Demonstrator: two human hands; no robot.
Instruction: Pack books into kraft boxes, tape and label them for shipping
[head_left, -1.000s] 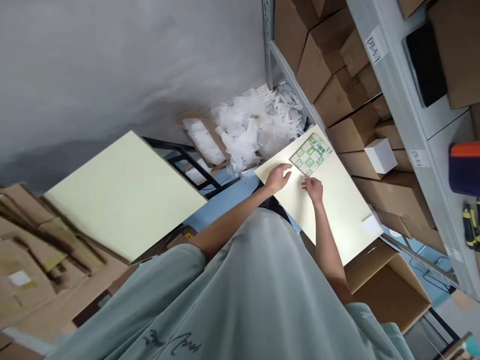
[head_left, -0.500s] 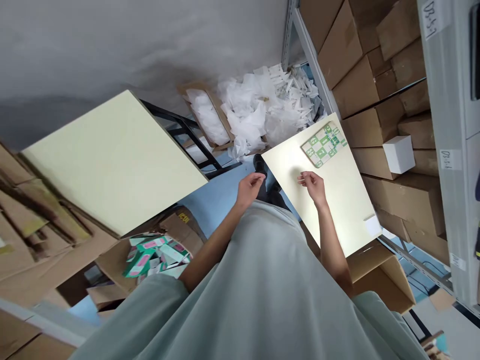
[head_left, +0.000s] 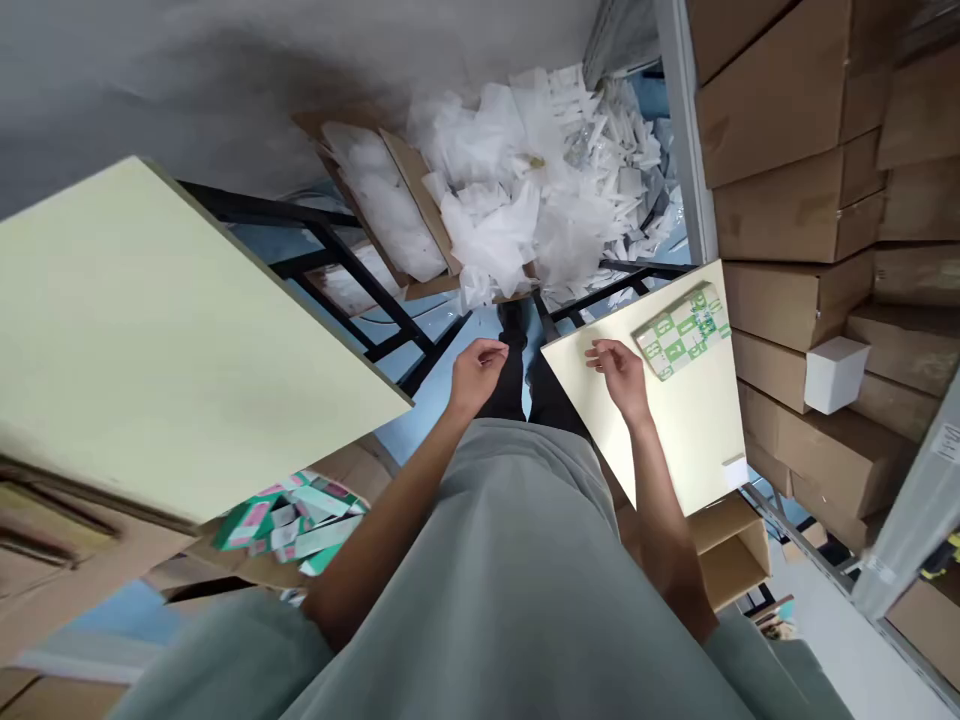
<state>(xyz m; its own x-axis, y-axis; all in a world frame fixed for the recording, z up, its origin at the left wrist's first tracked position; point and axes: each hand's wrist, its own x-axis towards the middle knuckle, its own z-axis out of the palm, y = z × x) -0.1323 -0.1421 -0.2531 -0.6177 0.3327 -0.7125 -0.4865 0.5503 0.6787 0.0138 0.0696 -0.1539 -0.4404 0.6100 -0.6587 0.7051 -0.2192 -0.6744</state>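
Observation:
My left hand (head_left: 478, 378) is in the air in front of my body, over the floor between the two tables. Its fingers are curled and drawn together, and no object shows in them. Above the right-hand table (head_left: 701, 450) is my right hand (head_left: 621, 378), its fingers bent and slightly apart with nothing between them. Just beyond it on that tabletop lies a flat pack with green and white number squares (head_left: 682, 330), apart from the hand. A small white block (head_left: 735, 472) rests at the table's near right edge.
A pale tabletop (head_left: 187, 350) on a black frame stands at my left. Green and pink cartons (head_left: 300, 520) fill a box under it. White plastic bags and packaging (head_left: 525, 190) are heaped by the wall. Cardboard boxes (head_left: 795, 220) stack the right shelf, with a white box (head_left: 836, 372) among them.
My view has shifted: the left tabletop reaches farther left and the right-hand table appears lower. Both hands keep nearly the same pose, and the number-square pack is still on the table.

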